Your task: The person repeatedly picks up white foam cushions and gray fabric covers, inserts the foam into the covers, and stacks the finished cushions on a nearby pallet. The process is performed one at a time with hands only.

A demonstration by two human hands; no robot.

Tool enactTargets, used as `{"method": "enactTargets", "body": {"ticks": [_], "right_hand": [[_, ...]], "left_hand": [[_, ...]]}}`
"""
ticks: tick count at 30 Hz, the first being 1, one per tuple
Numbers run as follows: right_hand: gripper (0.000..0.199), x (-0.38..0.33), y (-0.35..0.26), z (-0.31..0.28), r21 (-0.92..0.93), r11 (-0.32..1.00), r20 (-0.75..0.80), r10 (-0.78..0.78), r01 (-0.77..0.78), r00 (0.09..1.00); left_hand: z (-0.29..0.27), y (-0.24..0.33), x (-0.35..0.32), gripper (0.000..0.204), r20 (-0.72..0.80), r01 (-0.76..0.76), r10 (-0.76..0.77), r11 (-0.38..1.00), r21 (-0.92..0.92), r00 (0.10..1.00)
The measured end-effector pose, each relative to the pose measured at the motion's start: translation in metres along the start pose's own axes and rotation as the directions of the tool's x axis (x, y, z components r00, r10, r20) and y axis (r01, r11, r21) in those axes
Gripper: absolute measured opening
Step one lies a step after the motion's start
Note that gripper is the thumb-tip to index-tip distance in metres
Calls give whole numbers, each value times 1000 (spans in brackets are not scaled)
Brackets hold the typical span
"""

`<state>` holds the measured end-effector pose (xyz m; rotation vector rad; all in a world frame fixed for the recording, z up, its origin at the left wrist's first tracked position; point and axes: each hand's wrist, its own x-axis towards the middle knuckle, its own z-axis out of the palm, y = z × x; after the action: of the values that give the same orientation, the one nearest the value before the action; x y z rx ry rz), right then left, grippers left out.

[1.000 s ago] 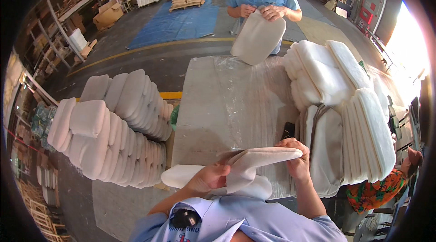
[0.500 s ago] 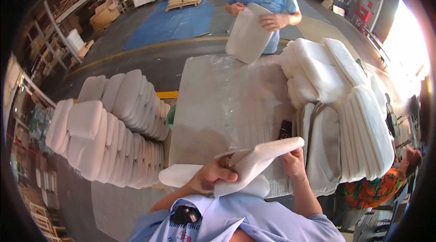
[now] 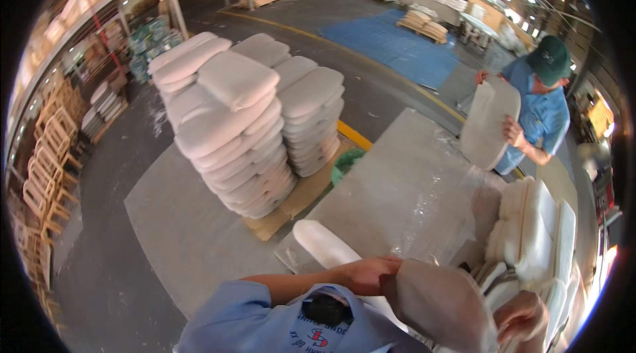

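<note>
A pale grey seat cushion (image 3: 440, 303) is held up in front of my chest at the lower right, over the table's near edge. Its near part runs toward the frame's lower edge. My left hand (image 3: 374, 275) is closed on its left end, with the fingers partly behind it. At its right end my right hand (image 3: 523, 316) grips the edge, somewhat blurred. Just left of my left hand, a white cushion pad (image 3: 324, 243) lies on the plastic-covered table (image 3: 404, 187), partly hidden by my forearm.
Tall stacks of finished cushions (image 3: 232, 127) stand on cardboard at the left. White pads (image 3: 530, 227) are piled on the table's right side. Across the table, a co-worker (image 3: 540, 108) in a blue shirt holds another cushion (image 3: 490, 121). A green bin (image 3: 346, 164) sits beside the table.
My view has swung left, so the table and co-worker appear farther right. The cushion in my hands has turned, its broad grey face now showing. Both hands still hold it.
</note>
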<state>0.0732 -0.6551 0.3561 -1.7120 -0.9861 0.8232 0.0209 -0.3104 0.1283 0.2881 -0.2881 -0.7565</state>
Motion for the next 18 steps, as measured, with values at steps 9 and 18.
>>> {"method": "enactTargets", "body": {"ticks": [9,18], "right_hand": [[28,199,178,121,355,801,-209,571,-483,794],[23,224,200,99,491,626,310,524,-606,793]], "left_hand": [[14,15,-43,35,-641,7,337,882,472,690],[-10,1,-52,33,-686,166,587,695,699,430]]}}
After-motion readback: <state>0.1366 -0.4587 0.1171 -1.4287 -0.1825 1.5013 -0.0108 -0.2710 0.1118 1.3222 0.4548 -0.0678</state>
